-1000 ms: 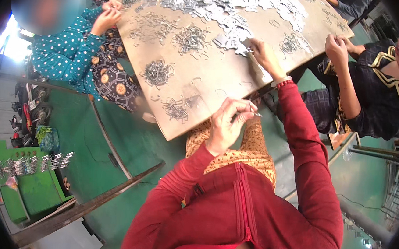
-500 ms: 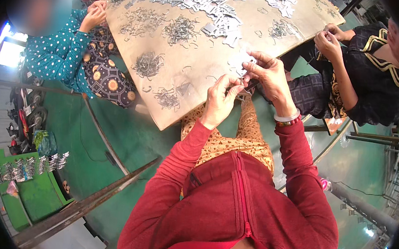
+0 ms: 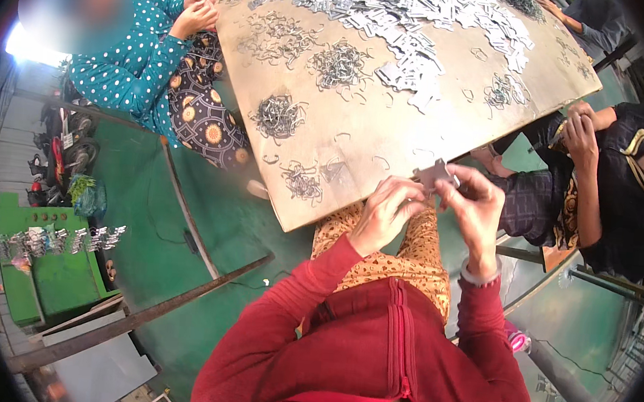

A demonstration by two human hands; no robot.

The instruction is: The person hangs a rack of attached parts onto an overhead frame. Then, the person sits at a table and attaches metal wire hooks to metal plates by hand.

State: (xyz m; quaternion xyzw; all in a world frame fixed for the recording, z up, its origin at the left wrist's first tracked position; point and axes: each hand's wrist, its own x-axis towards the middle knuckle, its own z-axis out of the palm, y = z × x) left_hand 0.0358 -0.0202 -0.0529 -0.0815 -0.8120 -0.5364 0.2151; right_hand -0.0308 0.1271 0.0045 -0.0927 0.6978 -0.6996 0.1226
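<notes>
A small flat grey metal plate [image 3: 435,175] with a notched edge is pinched between the thumb and fingers of my right hand [image 3: 477,206]. Close beside it, my left hand [image 3: 389,212] has its fingertips pressed together at the plate's near-left edge; whatever they grip, if anything, is too small to make out. Both hands are just off the table's front edge, above my lap. On the table [image 3: 312,140] nearest them lie loose bent wire hooks, in a small heap [image 3: 302,180] and a denser heap [image 3: 278,116].
A large spread of flat metal plates [image 3: 410,42] covers the table's far middle, with more wire heaps [image 3: 340,65] around it. Co-workers sit left and right, one in a dotted teal sleeve [image 3: 148,59]. A metal bar [image 3: 177,307] crosses the lower left near a green stand [image 3: 59,278].
The plate, now seen darker and more face-on, has come down and nearer with both hands. The whole view has shifted, so the table appears further right and lower.
</notes>
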